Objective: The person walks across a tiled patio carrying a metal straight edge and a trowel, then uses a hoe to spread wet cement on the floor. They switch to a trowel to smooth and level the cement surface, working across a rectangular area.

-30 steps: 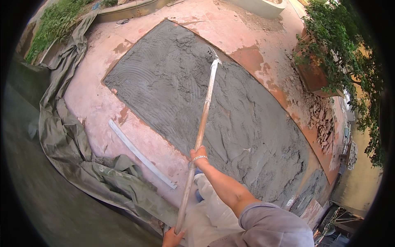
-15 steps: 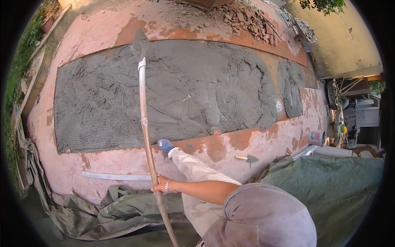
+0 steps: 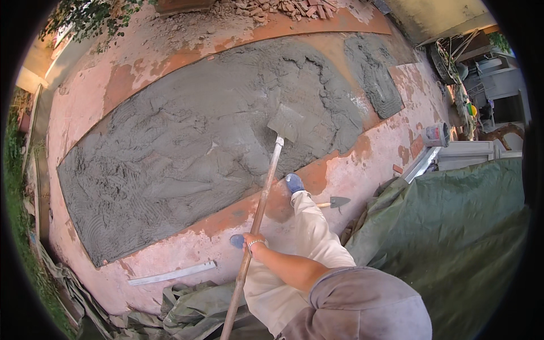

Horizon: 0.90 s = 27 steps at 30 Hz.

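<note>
Head view shows the right hand (image 3: 253, 243) clenched around the long wooden handle of a flat-bladed metal hoe (image 3: 265, 195), with a thin bracelet on the wrist. Only one hand is visible on the handle; the left hand is not in view, so I cannot tell the state of its fingers. The handle goes up from the lower edge of the picture, and the square blade (image 3: 286, 122) lies on the wide patch of wet grey mortar (image 3: 187, 141), near its right part. The mortar is spread over a pink concrete floor (image 3: 170, 255) and has rough ridges on it. The person wears light trousers and blue shoes (image 3: 293, 182), and one shoe stands just beside the mortar edge. A small pointed trowel (image 3: 335, 202) lies on the floor near this shoe. A long pale straight bar (image 3: 171, 273) lies on the floor to the left of the handle, close to a crumpled green tarpaulin (image 3: 453, 238). A small white bucket (image 3: 437, 135) stands well apart at the right
</note>
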Each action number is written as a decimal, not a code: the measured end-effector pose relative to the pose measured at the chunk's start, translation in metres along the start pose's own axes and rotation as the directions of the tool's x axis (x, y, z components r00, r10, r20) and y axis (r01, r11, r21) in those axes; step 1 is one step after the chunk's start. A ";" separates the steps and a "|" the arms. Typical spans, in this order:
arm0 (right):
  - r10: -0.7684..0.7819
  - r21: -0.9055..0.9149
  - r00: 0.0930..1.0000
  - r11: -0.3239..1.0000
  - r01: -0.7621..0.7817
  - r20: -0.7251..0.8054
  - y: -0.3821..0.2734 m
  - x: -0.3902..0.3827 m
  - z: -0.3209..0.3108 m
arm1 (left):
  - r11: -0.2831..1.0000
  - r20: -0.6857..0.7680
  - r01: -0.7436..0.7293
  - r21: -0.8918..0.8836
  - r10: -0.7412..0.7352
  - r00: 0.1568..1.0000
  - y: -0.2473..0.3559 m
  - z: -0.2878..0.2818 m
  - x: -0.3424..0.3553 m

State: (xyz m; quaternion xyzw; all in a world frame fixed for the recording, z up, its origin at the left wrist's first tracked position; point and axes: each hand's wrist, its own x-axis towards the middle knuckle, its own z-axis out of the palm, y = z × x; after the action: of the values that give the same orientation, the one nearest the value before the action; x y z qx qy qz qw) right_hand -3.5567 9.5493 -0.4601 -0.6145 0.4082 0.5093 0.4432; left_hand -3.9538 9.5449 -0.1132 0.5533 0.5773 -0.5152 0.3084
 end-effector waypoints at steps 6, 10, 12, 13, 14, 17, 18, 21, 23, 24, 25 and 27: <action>0.002 0.122 0.999 0.993 0.004 -0.047 -0.143 0.062 -0.058 | 0.975 -0.212 -0.174 0.138 0.201 0.956 0.190 -0.106 -0.034; -0.013 0.088 0.992 0.996 0.025 -0.128 -0.310 0.132 -0.155 | 0.978 -0.154 -0.207 -0.006 0.203 0.967 0.382 -0.090 -0.043; -0.155 -0.004 0.972 0.988 0.157 -0.177 -0.389 0.172 -0.205 | 0.983 -0.044 -0.181 -0.015 0.180 0.983 0.461 -0.062 -0.030; -0.083 -0.027 0.984 0.996 0.080 -0.156 -0.420 0.191 -0.225 | 0.982 -0.030 -0.191 0.012 0.191 0.981 0.492 -0.046 -0.021; -0.102 -0.048 0.977 0.994 0.095 -0.189 -0.443 0.209 -0.239 | 0.979 -0.018 -0.202 0.039 0.203 0.979 0.516 -0.035 -0.006; -0.119 -0.017 0.976 0.993 0.118 -0.182 -0.473 0.250 -0.258 | 0.970 -0.051 -0.235 0.057 0.238 0.970 0.560 -0.012 0.035; -0.153 -0.025 0.966 0.988 0.151 -0.211 -0.474 0.262 -0.258 | 0.963 -0.093 -0.241 0.122 0.253 0.963 0.566 -0.008 0.048; -0.158 -0.045 0.980 0.987 0.154 -0.123 -0.465 0.288 -0.256 | 0.963 -0.115 -0.221 0.155 0.240 0.964 0.561 -0.007 0.078; -0.144 -0.065 0.983 0.988 0.137 -0.111 -0.455 0.299 -0.257 | 0.973 -0.080 -0.196 0.123 0.206 0.975 0.552 -0.002 0.091; -0.140 -0.053 0.980 0.990 0.134 -0.140 -0.450 0.304 -0.258 | 0.975 -0.064 -0.195 0.107 0.203 0.977 0.545 0.001 0.096; -0.139 -0.036 0.983 0.990 0.135 -0.121 -0.444 0.307 -0.259 | 0.971 -0.037 -0.215 0.102 0.219 0.975 0.539 0.006 0.102; -0.181 -0.076 0.975 0.982 0.173 -0.127 -0.431 0.310 -0.260 | 0.977 -0.003 -0.204 0.067 0.204 0.979 0.523 0.014 0.113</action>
State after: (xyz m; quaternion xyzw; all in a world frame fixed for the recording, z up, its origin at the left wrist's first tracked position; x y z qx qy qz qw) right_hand -3.0315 9.4023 -0.6881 -0.6950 0.3638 0.4386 0.4384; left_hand -3.4791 9.4932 -0.3546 0.6219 0.5017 -0.4971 0.3384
